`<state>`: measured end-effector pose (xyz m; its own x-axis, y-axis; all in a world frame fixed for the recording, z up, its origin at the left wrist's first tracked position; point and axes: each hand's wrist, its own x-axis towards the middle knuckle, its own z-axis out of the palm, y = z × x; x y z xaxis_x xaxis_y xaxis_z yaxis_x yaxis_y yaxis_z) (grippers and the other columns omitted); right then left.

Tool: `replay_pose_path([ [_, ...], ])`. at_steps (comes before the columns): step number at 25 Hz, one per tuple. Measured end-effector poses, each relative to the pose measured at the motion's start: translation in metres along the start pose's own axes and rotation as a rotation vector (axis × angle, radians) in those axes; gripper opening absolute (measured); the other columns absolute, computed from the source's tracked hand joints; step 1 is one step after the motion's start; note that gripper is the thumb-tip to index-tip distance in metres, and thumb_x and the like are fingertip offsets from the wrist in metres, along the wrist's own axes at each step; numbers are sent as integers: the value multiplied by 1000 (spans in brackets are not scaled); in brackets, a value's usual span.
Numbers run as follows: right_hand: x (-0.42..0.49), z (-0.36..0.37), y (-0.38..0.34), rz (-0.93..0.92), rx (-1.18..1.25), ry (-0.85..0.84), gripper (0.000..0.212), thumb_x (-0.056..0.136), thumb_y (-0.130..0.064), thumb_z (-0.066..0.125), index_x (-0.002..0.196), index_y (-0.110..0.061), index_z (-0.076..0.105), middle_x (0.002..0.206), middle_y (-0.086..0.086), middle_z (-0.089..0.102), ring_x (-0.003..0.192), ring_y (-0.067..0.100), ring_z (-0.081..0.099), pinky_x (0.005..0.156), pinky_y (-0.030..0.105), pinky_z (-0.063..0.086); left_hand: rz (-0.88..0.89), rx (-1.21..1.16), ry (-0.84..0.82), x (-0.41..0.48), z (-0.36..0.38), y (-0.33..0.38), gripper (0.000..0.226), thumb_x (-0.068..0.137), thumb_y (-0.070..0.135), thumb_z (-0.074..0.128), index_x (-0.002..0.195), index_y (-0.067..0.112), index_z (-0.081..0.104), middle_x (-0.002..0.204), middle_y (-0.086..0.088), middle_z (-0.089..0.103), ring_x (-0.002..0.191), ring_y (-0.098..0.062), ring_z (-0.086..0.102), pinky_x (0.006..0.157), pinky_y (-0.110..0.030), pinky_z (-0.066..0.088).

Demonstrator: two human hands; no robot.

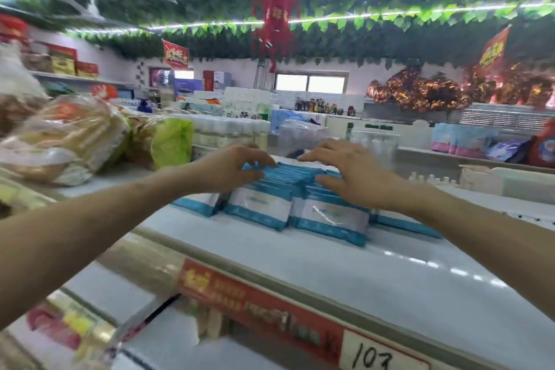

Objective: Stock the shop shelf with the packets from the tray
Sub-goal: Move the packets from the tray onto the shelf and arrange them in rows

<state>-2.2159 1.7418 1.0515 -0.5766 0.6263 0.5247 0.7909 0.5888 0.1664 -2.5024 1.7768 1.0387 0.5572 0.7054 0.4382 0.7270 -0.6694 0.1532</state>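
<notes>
Two rows of white packets with blue borders (300,204) stand upright on the white top shelf (345,273), in the middle of the view. My left hand (231,167) reaches over the left row, its fingertips pinching the top edges of the packets. My right hand (351,171) lies over the right row with fingers spread and fairly straight, touching the packet tops. A few more packets lie flat at the left (198,204) and right (402,224) of the rows. No tray is in view.
Bagged bread and snacks (69,138) are piled on the shelf at the left. Bottles and tissue packs (234,129) stand behind the packets. A red price strip with a "107" tag (300,318) runs along the shelf's front edge. Lower shelves show below.
</notes>
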Motion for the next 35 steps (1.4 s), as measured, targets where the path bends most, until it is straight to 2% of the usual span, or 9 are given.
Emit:
replay_pose_path([
  [6, 141, 85, -196, -398, 242, -79, 45, 96, -42, 54, 139, -31, 60, 116, -7, 60, 108, 16, 57, 96, 44, 48, -405, 146, 88, -231, -67, -110, 33, 102, 37, 59, 135, 36, 63, 120, 12, 58, 106, -8, 59, 91, -39, 53],
  [10, 181, 148, -349, -609, 349, -208, 49, 98, -36, 59, 146, -29, 51, 133, 1, 57, 123, 22, 54, 103, 43, 46, -680, 230, 107, -384, -77, -143, 32, 99, 40, 62, 131, 42, 62, 117, 14, 59, 102, -9, 60, 90, -40, 53],
  [13, 169, 206, -450, -603, 511, -366, 52, 98, -32, 59, 149, -26, 47, 141, 5, 51, 126, 25, 52, 104, 44, 47, -901, 204, 81, -473, -55, -149, 34, 96, 31, 64, 130, 33, 65, 110, 8, 60, 96, -14, 62, 90, -41, 54],
  [18, 98, 319, -558, -591, 652, -660, 53, 95, -24, 66, 146, -18, 53, 143, 9, 49, 130, 26, 52, 105, 32, 39, -1219, 62, -159, -617, 32, -142, 36, 92, 27, 61, 128, 26, 67, 117, -5, 63, 111, -28, 63, 95, -42, 51],
  [23, 34, 406, -584, -611, 530, -823, 55, 85, -19, 69, 139, -19, 59, 138, 7, 55, 129, 25, 53, 109, 31, 39, -1260, 52, -428, -690, 115, -118, 46, 84, 40, 49, 126, 35, 68, 138, -2, 56, 126, -29, 55, 104, -40, 47],
  [25, 17, 427, -586, -631, 476, -819, 50, 86, -20, 67, 136, -21, 61, 136, 5, 54, 129, 25, 51, 111, 34, 39, -1228, 115, -522, -707, 132, -117, 51, 82, 42, 42, 125, 35, 69, 147, -6, 48, 131, -33, 49, 109, -42, 41],
  [28, 0, 444, -586, -666, 424, -756, 44, 87, -18, 65, 130, -25, 63, 131, -1, 50, 125, 23, 50, 108, 35, 41, -1169, 192, -522, -722, 142, -114, 50, 78, 36, 43, 118, 34, 72, 147, -9, 47, 136, -35, 43, 111, -49, 38],
  [32, -17, 452, -586, -701, 378, -658, 36, 86, -19, 64, 122, -24, 62, 122, 2, 46, 118, 25, 50, 104, 40, 44, -1117, 310, -542, -728, 157, -110, 37, 74, 30, 50, 101, 32, 76, 124, -7, 59, 114, -36, 58, 92, -50, 48],
  [35, -21, 455, -587, -683, 395, -617, 30, 83, -18, 68, 112, -26, 63, 122, 2, 44, 114, 26, 49, 99, 42, 46, -1092, 342, -584, -732, 164, -110, 33, 80, 27, 51, 106, 30, 72, 118, -9, 56, 102, -37, 58, 86, -46, 49],
])
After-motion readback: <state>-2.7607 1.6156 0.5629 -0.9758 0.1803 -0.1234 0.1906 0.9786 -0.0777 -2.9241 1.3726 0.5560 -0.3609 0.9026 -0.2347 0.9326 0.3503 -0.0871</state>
